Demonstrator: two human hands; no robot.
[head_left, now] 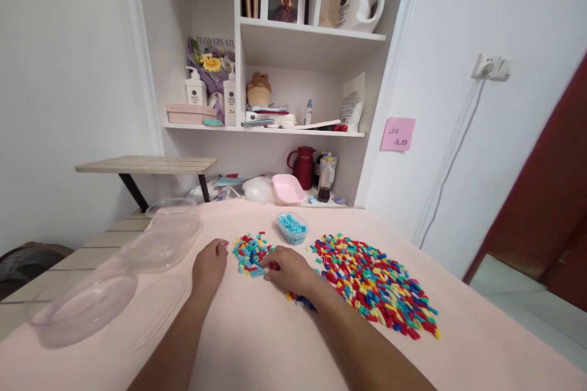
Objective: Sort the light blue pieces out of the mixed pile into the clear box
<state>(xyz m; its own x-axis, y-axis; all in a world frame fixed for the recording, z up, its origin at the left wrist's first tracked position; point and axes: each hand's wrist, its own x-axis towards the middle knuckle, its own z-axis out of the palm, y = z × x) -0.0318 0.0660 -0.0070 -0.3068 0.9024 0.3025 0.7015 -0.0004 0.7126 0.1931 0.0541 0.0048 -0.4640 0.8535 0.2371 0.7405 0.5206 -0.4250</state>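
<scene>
My right hand reaches into a small pile of mixed toy bricks. Its thumb and index finger come together low over the pile's right edge, with a bit of red brick showing between them. At the left of this pile rests my left hand, fingers curled in; whatever they may hold is hidden. Behind the small pile stands a clear plastic tub filled with light blue bricks. A much larger heap of red, yellow, green and blue bricks spreads to the right. More bricks lie partly hidden under my right wrist.
Several clear plastic containers and lids line the left of the pink tabletop. A pink tray, a dark red jug and a bottle stand at the back. Above is a white shelf; a slatted wooden stand is back left.
</scene>
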